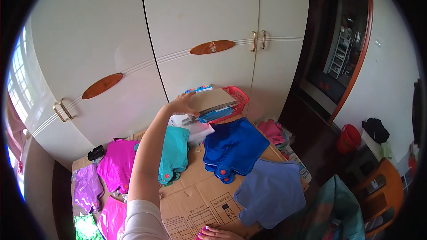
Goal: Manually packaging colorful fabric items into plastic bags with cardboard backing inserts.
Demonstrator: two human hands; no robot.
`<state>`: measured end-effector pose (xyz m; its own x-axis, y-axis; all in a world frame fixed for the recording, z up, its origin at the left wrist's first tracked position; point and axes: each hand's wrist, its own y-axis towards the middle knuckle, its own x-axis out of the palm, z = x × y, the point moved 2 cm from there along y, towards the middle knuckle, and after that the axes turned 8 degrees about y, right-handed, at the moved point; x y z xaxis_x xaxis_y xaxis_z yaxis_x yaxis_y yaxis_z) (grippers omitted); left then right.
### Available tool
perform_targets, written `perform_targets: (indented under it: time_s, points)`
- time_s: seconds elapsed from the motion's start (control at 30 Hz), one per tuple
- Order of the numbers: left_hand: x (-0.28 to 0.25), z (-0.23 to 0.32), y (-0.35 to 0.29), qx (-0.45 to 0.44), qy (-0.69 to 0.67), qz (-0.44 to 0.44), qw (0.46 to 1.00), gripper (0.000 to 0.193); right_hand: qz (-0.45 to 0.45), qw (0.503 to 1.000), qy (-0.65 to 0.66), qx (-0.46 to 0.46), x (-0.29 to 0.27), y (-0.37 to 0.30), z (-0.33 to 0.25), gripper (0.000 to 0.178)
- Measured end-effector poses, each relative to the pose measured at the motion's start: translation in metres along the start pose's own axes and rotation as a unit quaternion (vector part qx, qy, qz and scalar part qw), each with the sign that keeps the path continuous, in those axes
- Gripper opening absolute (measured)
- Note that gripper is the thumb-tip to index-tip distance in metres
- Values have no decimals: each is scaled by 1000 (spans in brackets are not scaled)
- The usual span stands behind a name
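Note:
My left hand [180,105] reaches far forward and grips the left end of a flat brown cardboard box [212,100], fingers over its top and thumb on the near side. The cardboard box lies on blue packages [217,114] at a red plastic basket [241,99]. My right hand [219,234] is at the bottom edge, partly cut off, its fingers together on a glossy pink thing [202,232] that shows only in part. Between the hands lie a dark blue shiny folded fabric piece [235,144] with round red badges and a teal one [174,149].
A cardboard sheet [191,195] covers the work surface. Grey-blue fabric [271,191] lies right; magenta [116,160] and purple [88,186] pieces lie left. A white wardrobe [204,13] stands behind. On the right are a wooden chair [386,191], a red bucket [348,139] and a doorway.

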<state>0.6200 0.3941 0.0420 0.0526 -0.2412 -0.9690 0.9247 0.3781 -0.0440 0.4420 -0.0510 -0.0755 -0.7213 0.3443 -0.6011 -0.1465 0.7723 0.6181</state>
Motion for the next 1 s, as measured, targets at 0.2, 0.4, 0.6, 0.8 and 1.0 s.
perform_targets:
  time_s: [0.2,0.4,0.6,0.8,1.0]
  points:
    - [-11,8,-3,-13,19,27,999,110,-4,1000,18,10,-4,3,-3,31]
    - [-17,19,-9,-10,28,59,998,103,-15,999,29,21,-3,1,-4,33]
    - [-24,28,-16,-32,19,74,997,100,-45,999,-3,24,1,-5,1,37]
    - [-33,44,-71,56,12,244,968,103,-22,998,36,44,-9,0,-8,36]
    - [19,91,-269,80,47,224,970,98,101,933,286,196,-16,-16,4,42]
